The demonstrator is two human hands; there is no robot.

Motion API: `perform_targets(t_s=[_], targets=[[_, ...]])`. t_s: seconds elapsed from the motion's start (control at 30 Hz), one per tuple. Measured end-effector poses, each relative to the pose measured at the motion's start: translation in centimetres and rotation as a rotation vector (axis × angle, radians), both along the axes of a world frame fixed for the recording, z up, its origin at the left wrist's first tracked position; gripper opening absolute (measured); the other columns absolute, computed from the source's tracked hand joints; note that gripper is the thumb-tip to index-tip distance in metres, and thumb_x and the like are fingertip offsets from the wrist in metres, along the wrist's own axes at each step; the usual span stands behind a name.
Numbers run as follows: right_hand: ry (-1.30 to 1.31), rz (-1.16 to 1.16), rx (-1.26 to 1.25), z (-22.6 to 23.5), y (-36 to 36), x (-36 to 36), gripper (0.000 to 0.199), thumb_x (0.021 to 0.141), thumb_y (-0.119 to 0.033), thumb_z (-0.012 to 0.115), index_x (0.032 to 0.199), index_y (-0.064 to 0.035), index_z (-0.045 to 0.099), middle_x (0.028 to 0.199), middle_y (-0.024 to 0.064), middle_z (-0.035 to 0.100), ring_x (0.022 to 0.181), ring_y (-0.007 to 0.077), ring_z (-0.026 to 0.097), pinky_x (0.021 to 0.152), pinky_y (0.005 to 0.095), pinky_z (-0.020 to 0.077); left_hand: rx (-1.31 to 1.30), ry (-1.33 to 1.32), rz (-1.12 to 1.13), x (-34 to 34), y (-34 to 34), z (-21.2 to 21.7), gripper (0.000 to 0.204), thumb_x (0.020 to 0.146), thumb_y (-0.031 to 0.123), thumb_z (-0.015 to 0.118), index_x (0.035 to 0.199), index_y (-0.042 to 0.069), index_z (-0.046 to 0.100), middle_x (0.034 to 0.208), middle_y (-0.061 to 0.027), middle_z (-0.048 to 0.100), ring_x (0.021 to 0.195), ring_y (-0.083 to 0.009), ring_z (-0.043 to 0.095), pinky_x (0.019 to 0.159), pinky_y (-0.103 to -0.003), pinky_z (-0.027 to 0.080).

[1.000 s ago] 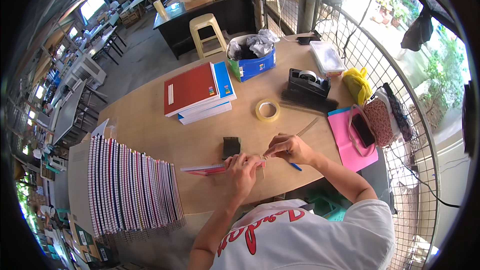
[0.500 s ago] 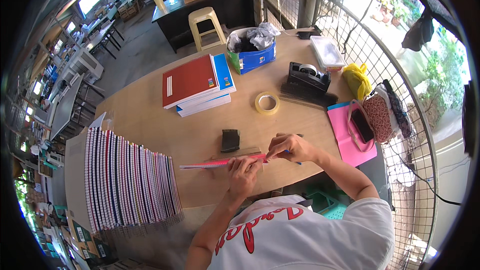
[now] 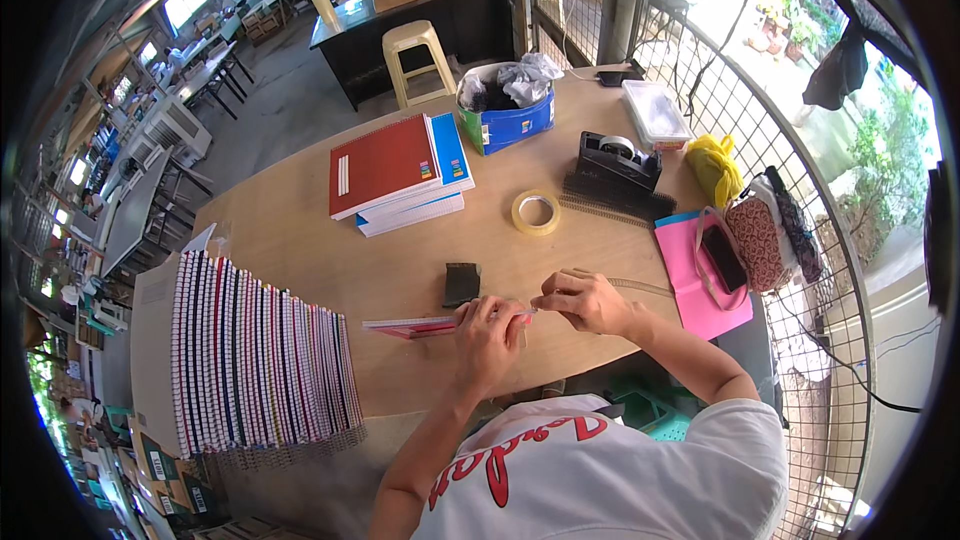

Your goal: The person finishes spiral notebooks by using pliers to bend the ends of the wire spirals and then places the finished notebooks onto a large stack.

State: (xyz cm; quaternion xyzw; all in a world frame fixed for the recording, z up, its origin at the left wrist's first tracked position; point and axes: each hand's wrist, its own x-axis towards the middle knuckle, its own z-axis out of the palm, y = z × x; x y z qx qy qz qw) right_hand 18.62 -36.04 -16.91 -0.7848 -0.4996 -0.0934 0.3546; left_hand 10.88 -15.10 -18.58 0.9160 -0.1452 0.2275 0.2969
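Head view: pink-covered notebook [image 3: 412, 326] held over the wooden table [image 3: 300, 240], near its front edge. Left hand [image 3: 487, 345] clasps its right end; right hand [image 3: 583, 302] has fingertips pinched there, item too small to tell. Progress, as judged: this piece unfinished; stacked wire-bound notebooks [image 3: 265, 360] at left look complete. Bare tabletop lies beyond the hands, between black block [image 3: 462, 283] and tape roll [image 3: 536, 230]

Grey floor [image 3: 285, 105]; cream stool [image 3: 412, 38] before black desk [image 3: 480, 30]; bright windows [image 3: 183, 6] upper left; sunlit wire-mesh fence [image 3: 800, 350] right.
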Motion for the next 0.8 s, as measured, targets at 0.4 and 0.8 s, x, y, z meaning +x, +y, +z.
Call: perform_targets(t_s=[0.4,0.8], targets=[[0.412,-0.003,-0.028,-0.1,-0.2,1.0,0.015,0.085,0.0,0.066,0.1,0.0002,0.065,0.087,0.0142,0.066,0.078,0.0317,0.067,0.067,0.0403,0.051,0.001,0.027,0.01,1.5,0.4,0.1,0.013,0.085,0.019,0.073,0.093,0.011,0.066,0.09,-0.0048,0.063,0.088,-0.0269,0.062,0.081,-0.042,0.043],[0.072,-0.078,0.075,-1.9,0.0,0.6,0.02,0.08,0.002,0.07,0.097,-0.0034,0.062,0.092,0.0116,0.062,0.077,0.0314,0.063,0.069,0.0409,0.052,-0.004,0.019,-0.01,2.1,0.4,0.6,0.015,0.084,0.019,0.073,0.095,0.012,0.066,0.091,-0.0038,0.063,0.087,-0.026,0.061,0.081,-0.041,0.042]])
